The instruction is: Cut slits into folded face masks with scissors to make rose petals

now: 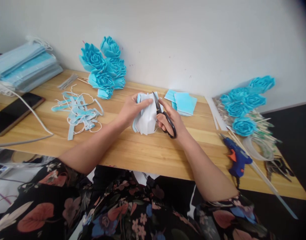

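My left hand (133,108) grips a disposable face mask (146,116) by its left side, thumb on top of the white face. Its pale blue layer shows along the left and lower left edges. In my right hand (171,116) is a pair of black-handled scissors (165,116), the fingers wrapped round the handles. The blades point away from me and lie across the mask's right edge. Just right of the blades, cut blue squares (185,103) lie in a loose pile near the wall.
Cut strips and ear loops (80,113) lie tangled at left, before blue fabric flowers (108,66). Farther left are stacked masks (23,66), a phone (15,111) and a white cable (33,108). At right are more flowers (245,126), a blue glue gun (236,156) and dark pliers-like tools (277,166).
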A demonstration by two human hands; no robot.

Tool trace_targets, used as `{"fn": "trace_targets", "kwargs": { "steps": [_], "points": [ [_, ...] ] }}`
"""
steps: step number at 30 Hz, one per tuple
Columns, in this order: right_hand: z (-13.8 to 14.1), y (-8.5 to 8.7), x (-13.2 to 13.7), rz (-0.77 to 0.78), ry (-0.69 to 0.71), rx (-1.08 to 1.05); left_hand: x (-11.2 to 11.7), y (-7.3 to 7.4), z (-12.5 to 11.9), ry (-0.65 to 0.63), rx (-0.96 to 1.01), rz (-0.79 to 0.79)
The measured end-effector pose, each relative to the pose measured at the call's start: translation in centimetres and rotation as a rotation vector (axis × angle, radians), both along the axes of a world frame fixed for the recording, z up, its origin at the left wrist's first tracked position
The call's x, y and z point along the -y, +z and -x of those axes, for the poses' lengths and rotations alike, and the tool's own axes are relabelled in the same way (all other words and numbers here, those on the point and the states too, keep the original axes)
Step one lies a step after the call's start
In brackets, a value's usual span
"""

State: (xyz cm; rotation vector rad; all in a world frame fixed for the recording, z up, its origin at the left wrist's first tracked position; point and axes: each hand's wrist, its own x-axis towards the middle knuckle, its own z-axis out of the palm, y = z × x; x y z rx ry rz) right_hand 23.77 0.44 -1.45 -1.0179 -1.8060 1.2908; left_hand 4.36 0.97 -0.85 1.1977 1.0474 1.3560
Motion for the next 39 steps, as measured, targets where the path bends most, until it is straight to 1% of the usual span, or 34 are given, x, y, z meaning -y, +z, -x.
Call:
{"fn": "trace_targets", "kwargs": {
  "steps": [7,15,24,29,31,32,34,36,37,38,39],
  "points": [
    [0.0,0.1,0.1,-0.007,-0.012,-0.011,0.2,0.3,0.0,0.008,0.015,0.021],
    [0.0,0.2,0.2,-0.009,-0.034,0.002,0.2,0.3,0.1,0.033,-0.036,0.031],
    [0.1,0.2,0.2,-0.011,-0.035,-0.001,0.1,0.2,-0.1,-0.002,0.049,0.076],
    [0.0,0.5,0.3,-0.007,-0.045,-0.022,0.2,0.3,0.1,-0.017,0.048,0.072],
    [-0.3,0.8,0.2,-0.015,-0.065,-0.06,0.4,0.7,0.3,-0.07,0.029,0.098],
    [-0.5,0.9,0.0,-0.021,-0.075,-0.087,0.5,0.9,0.5,-0.132,-0.004,0.117],
    [-1.2,1.3,-0.4,-0.028,-0.101,-0.148,0.7,1.3,1.0,-0.318,-0.119,0.132],
    [-1.9,1.6,-1.1,-0.034,-0.131,-0.209,0.6,1.6,1.5,-0.481,-0.223,0.091],
    [-2.2,1.7,-1.4,-0.039,-0.144,-0.24,0.4,1.5,1.7,-0.513,-0.241,0.061],
    [-2.4,1.7,-1.8,-0.044,-0.158,-0.269,0.1,1.4,2.0,-0.499,-0.234,0.037],
    [-2.6,1.6,-2.1,-0.05,-0.177,-0.291,-0.3,1.2,2.2,-0.448,-0.219,0.022]
  ]
}}
